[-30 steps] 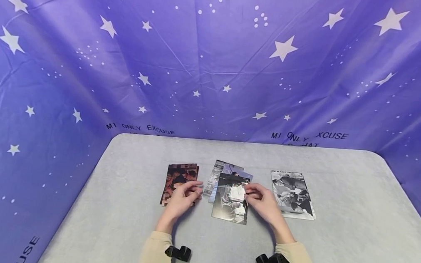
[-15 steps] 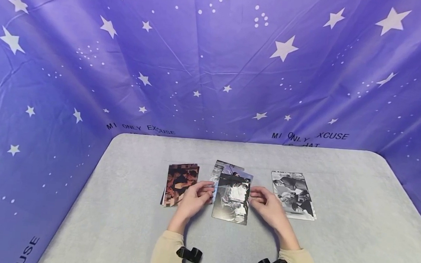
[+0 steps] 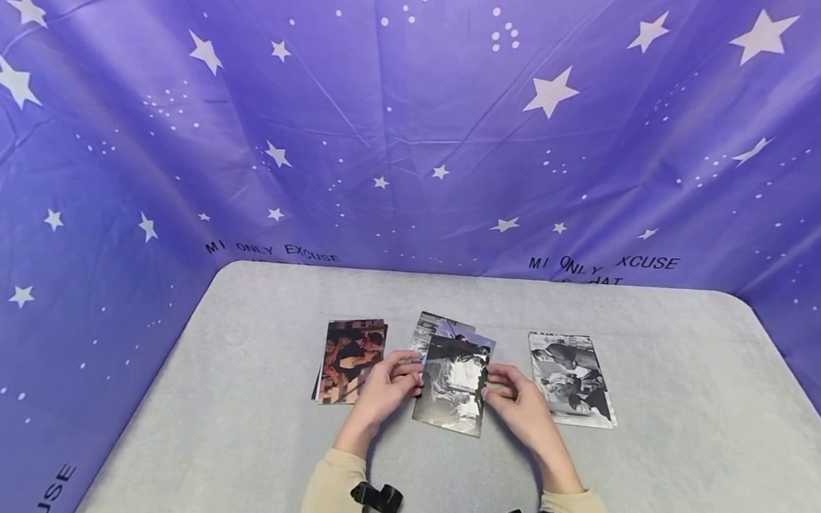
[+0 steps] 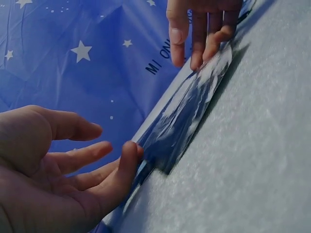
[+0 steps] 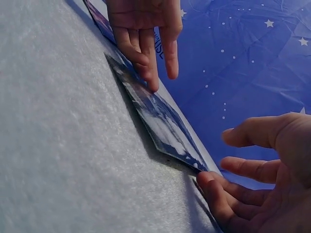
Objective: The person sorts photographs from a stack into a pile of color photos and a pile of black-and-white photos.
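A glossy photo card (image 3: 452, 386) lies tilted, slightly raised off the table, over the near part of a loose middle pile (image 3: 437, 324). My left hand (image 3: 382, 392) is at its left edge and my right hand (image 3: 524, 405) at its right edge, fingertips touching it. In the left wrist view, the left hand (image 4: 73, 174) has thumb and index finger apart and free, its lower fingers at the card (image 4: 182, 116). The right wrist view has the right hand (image 5: 257, 174) likewise, lower fingertips at a corner of the card (image 5: 163, 128), thumb free.
On the left lies a pile of reddish-brown photo cards (image 3: 350, 357); on the right, a pile of black-and-white ones (image 3: 572, 376). The grey table (image 3: 248, 438) is bordered by a purple star-patterned cloth (image 3: 407, 126). Black cameras sit on both wrists.
My left hand has moved right, from beside the reddish pile to the middle card's left edge. My right hand has shifted slightly right along with its wrist. The card's surface now reflects more light.
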`<action>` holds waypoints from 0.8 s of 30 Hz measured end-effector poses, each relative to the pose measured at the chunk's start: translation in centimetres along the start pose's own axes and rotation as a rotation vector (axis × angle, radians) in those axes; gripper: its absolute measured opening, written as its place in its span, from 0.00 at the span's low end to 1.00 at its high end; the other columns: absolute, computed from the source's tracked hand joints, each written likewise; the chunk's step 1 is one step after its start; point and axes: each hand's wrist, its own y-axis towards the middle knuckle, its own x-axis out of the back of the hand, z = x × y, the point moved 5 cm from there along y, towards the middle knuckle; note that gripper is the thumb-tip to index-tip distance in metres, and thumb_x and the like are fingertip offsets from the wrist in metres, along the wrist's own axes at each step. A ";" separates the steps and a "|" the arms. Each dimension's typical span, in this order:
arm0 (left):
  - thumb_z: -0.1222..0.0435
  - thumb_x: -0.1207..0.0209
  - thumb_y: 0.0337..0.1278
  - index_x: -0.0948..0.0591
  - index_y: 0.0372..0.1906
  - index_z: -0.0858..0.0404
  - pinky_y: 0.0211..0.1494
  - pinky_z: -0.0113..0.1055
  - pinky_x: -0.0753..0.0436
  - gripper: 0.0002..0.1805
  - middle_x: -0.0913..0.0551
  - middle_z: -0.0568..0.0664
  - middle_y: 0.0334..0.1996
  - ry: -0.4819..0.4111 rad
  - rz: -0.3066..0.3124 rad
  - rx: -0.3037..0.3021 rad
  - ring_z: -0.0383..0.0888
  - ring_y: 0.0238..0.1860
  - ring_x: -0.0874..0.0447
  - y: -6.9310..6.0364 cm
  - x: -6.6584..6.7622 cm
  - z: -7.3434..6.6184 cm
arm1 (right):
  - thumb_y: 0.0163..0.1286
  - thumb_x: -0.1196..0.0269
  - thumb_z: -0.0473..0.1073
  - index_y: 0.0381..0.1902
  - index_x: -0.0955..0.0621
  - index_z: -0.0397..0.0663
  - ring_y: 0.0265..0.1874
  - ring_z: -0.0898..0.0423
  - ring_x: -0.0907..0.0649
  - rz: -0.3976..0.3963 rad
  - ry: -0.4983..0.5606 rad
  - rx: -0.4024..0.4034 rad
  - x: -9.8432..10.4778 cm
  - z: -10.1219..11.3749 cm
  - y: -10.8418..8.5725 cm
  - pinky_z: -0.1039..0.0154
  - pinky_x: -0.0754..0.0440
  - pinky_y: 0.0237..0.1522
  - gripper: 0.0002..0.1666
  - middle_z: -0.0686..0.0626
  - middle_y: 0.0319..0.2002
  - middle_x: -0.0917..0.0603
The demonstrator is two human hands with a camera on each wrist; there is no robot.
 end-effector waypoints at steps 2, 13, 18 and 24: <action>0.81 0.50 0.59 0.32 0.60 0.79 0.42 0.37 0.17 0.22 0.23 0.75 0.48 -0.020 -0.011 0.006 0.47 0.37 0.18 0.0 -0.1 0.0 | 0.61 0.35 0.30 0.54 0.23 0.31 0.39 0.50 0.17 -0.005 0.020 -0.001 -0.1 0.0 -0.1 0.67 0.22 0.45 0.23 0.36 0.47 0.18; 0.79 0.47 0.56 0.32 0.60 0.76 0.39 0.29 0.22 0.24 0.21 0.72 0.48 -0.002 -0.043 -0.003 0.48 0.42 0.19 0.0 -0.3 -0.2 | 0.61 0.36 0.29 0.56 0.24 0.32 0.38 0.52 0.17 -0.071 0.089 -0.041 0.2 -0.3 -0.3 0.70 0.23 0.43 0.24 0.35 0.48 0.19; 0.80 0.44 0.51 0.31 0.60 0.75 0.39 0.27 0.24 0.27 0.22 0.69 0.48 -0.028 -0.018 0.004 0.46 0.41 0.19 0.0 -0.8 -0.1 | 0.59 0.37 0.27 0.59 0.25 0.32 0.38 0.57 0.19 -0.096 0.170 -0.061 0.4 -0.3 -0.3 0.72 0.23 0.41 0.27 0.35 0.50 0.21; 0.84 0.43 0.45 0.28 0.59 0.76 0.39 0.28 0.23 0.29 0.26 0.62 0.46 -0.056 0.030 -0.019 0.41 0.36 0.21 0.0 -1.7 0.1 | 0.58 0.37 0.24 0.59 0.27 0.29 0.32 0.62 0.21 -0.096 0.292 -0.073 0.3 -0.3 -0.5 0.73 0.23 0.37 0.29 0.33 0.51 0.24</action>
